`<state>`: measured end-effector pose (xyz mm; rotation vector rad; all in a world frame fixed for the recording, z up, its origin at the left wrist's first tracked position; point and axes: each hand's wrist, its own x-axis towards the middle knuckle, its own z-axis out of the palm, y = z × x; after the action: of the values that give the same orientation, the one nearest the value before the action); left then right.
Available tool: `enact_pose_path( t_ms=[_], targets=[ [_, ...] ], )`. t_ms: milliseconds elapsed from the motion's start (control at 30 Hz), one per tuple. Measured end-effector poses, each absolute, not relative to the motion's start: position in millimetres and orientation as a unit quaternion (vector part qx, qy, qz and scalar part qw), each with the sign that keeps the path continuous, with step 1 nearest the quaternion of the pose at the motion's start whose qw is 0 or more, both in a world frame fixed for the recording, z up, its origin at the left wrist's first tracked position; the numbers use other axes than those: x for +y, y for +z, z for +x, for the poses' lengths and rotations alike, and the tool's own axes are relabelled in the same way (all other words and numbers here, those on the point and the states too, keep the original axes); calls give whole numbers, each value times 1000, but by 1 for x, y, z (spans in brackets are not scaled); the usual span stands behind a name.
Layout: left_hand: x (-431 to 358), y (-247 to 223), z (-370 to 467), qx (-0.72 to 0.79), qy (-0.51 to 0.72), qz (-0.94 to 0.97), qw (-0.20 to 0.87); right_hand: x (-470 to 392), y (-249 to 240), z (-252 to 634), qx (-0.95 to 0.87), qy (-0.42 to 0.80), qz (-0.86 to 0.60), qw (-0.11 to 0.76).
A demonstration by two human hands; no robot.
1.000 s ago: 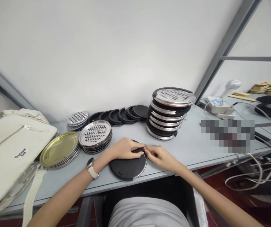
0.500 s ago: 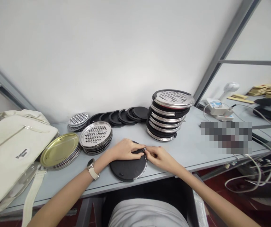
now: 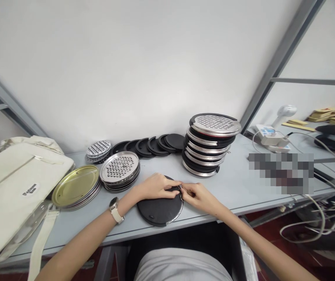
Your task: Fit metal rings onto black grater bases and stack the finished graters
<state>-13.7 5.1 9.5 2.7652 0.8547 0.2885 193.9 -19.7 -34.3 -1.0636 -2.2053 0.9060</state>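
A black round disc point(image 3: 160, 208) with a shiny metal edge along its right side lies flat near the table's front edge. Across its upper part rests my left hand point(image 3: 155, 186), holding it, with index finger and thumb reaching to the right rim. At that rim my right hand point(image 3: 195, 195) pinches a small shiny metal piece point(image 3: 179, 187), mostly covered by the fingertips. The two hands' fingertips nearly meet there. Left of the disc stands a stack of round metal graters point(image 3: 119, 168). Behind sits a row of black crescent-edged discs point(image 3: 142, 146).
A tall stack of graters with black rims point(image 3: 205, 152) stands behind right. Gold-coloured round plates point(image 3: 76, 185), smaller graters point(image 3: 98, 148) and a cream bag point(image 3: 18, 187) are on the left. Right are a white device point(image 3: 272, 136), cables point(image 3: 319, 222) and a blurred patch. Grey posts rise on both sides.
The view has shifted slightly, so everything sits a little lower and further right. Both hands keep nearly the same place on the disc, fingertips still at its right rim.
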Motion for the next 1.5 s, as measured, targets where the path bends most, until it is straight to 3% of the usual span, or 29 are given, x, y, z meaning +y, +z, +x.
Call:
enact_pose_path(
  t_ms=[833,1100,1500],
  targets=[
    [4,7,-15,343,143,914,164,-15,-34,198,-764,355,-410,348],
    [4,3,-15,333,151,924,113,-14,-37,198,-749,388,-409,349],
    [2,6,-15,308,100,946,13,-18,-31,199,-762,344,-415,359]
  ],
)
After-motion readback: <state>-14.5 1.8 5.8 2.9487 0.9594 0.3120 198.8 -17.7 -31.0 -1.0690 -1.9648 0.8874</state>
